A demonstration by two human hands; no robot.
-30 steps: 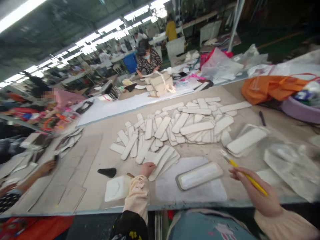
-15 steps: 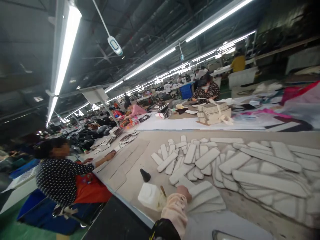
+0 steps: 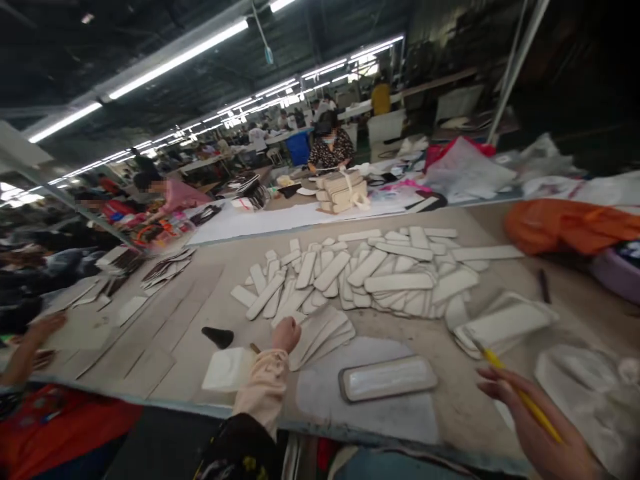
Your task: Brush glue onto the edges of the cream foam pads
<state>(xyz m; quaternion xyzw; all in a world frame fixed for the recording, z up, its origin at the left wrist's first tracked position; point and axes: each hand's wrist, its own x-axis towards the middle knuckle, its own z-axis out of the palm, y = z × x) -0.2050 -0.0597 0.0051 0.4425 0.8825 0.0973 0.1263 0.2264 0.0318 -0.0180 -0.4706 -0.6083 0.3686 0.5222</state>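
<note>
My left hand is closed, knuckles up, at the left edge of a fan of pale flat pieces. Its fingertips are hidden, so what they grip cannot be seen. At the lower right, my right hand holds a slim yellow-handled tool, slanting up and left; its pale tip is blurred. Between my hands, a rounded oblong piece with a dark rim and shiny face lies on a grey sheet. Beside my left wrist stands a white container.
A heap of pale oblong strips covers the table's middle. A dark cone-shaped object lies left of it. At right are a small stack, clear plastic and orange cloth. A co-worker's hand is at far left.
The view has swung right and down. My right hand with the yellow-handled tool and the shiny oblong piece have come into view. My left hand remains by the fanned pieces.
</note>
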